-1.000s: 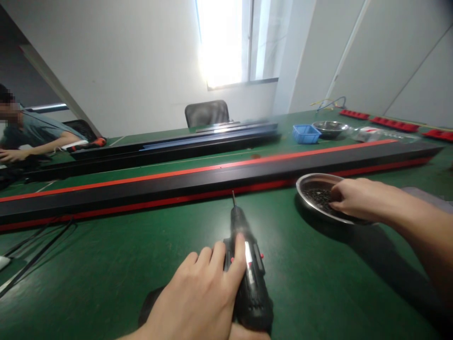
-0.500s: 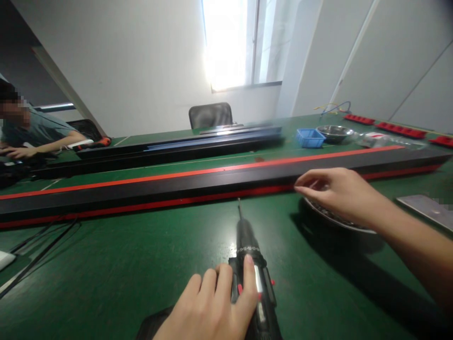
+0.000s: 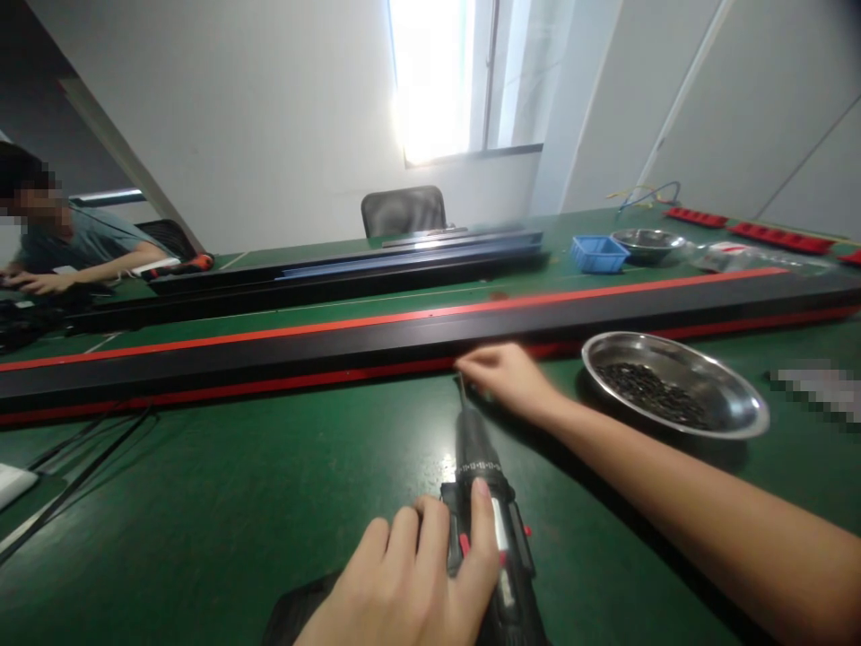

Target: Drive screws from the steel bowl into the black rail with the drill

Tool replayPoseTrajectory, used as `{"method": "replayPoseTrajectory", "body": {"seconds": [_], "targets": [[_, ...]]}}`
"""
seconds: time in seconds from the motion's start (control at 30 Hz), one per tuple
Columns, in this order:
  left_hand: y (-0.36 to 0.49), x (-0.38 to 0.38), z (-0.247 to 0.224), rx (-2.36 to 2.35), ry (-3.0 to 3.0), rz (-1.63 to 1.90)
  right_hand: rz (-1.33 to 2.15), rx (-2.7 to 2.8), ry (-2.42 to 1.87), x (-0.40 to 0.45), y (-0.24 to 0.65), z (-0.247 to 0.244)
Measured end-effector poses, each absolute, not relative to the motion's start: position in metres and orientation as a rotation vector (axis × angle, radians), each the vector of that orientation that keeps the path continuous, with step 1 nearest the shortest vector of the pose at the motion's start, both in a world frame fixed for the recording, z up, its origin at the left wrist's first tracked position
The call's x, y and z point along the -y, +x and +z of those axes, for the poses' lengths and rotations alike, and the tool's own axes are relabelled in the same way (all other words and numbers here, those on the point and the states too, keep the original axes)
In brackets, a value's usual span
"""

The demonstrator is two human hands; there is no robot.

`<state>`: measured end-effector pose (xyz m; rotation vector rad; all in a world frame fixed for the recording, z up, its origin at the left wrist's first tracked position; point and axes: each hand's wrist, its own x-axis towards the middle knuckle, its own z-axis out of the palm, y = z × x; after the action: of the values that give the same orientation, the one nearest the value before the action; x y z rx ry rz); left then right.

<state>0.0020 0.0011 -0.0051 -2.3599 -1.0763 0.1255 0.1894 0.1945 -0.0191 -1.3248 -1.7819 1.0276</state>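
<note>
Head view: your left hand (image 3: 410, 570) is wrapped around the black power drill (image 3: 480, 444), toward the worktop's (image 3: 235, 502) near edge, its bit (image 3: 463, 393) pointing at the long black-and-red bar (image 3: 302, 350). Your right hand (image 3: 511, 381) has its fingertips pinched together at the bit's tip, beside the bar's near edge; anything between them is too small to tell. Nearer the worktop's right edge, a steel bowl (image 3: 740, 399) holds small dark pieces (image 3: 649, 393). A blue bin (image 3: 601, 258) sits toward the far right corner.

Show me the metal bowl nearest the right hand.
The near bowl, with dark pieces inside; the other bowl stands farther back, beside the blue bin.
</note>
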Motion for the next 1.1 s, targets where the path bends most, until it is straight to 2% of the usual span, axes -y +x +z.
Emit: {"method": "replayPoseTrajectory", "body": {"seconds": [1.1], "targets": [[-0.0002, -0.0032, -0.0043, 1.104, -2.400, 0.053, 1.016, 1.754, -1.270, -0.1934, 0.1901, -0.0228]]}}
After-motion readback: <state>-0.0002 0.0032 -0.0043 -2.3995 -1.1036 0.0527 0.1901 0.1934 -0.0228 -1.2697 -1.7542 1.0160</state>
